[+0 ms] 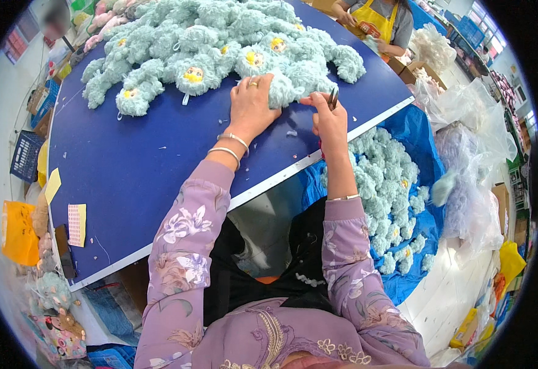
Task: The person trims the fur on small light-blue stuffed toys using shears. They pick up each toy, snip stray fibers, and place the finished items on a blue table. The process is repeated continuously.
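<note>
My left hand has its fingers closed on the edge of a fluffy pale-blue plush toy at the near side of the pile. Whatever face the toy has is turned out of sight. Small dark thread snips stick up out of my right hand, whose fingers are curled round them. The right fingertips are close to the toy's right side, where a small pale loop shows. More plush toys lie heaped beyond both hands, some with yellow faces turned up.
The blue table has a white edge and bits of fluff. To my right, a blue sheet holds more plush toys. Clear plastic bags stand farther right. A co-worker in a yellow apron is across the table. Paper sheets lie at left.
</note>
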The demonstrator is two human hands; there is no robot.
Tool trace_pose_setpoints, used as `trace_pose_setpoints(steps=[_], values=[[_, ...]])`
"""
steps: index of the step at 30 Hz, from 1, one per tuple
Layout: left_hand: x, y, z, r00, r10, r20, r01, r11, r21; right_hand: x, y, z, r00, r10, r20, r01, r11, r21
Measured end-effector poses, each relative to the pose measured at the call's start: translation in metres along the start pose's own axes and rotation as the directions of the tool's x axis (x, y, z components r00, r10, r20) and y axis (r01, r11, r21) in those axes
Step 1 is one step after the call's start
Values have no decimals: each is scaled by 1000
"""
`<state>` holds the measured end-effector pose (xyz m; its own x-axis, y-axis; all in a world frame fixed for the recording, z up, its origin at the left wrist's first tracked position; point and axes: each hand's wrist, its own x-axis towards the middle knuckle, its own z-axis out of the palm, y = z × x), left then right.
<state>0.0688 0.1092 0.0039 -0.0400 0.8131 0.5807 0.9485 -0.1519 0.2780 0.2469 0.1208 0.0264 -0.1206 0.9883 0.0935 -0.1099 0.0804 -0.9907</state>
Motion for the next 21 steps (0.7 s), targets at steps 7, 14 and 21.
trace_pose_setpoints(steps=[7,14,21], values=[[-12,-7,-26,963,-139,232,267,619,-738,8,14,1,990,-137,36,140,985,-102],[-50,-11,-35,723,-7,691,690,-52,-722,-3,12,12,961,-62,269,109,980,-165],[-64,-2,-56,747,111,655,649,90,-755,-12,12,19,943,14,333,38,988,-149]])
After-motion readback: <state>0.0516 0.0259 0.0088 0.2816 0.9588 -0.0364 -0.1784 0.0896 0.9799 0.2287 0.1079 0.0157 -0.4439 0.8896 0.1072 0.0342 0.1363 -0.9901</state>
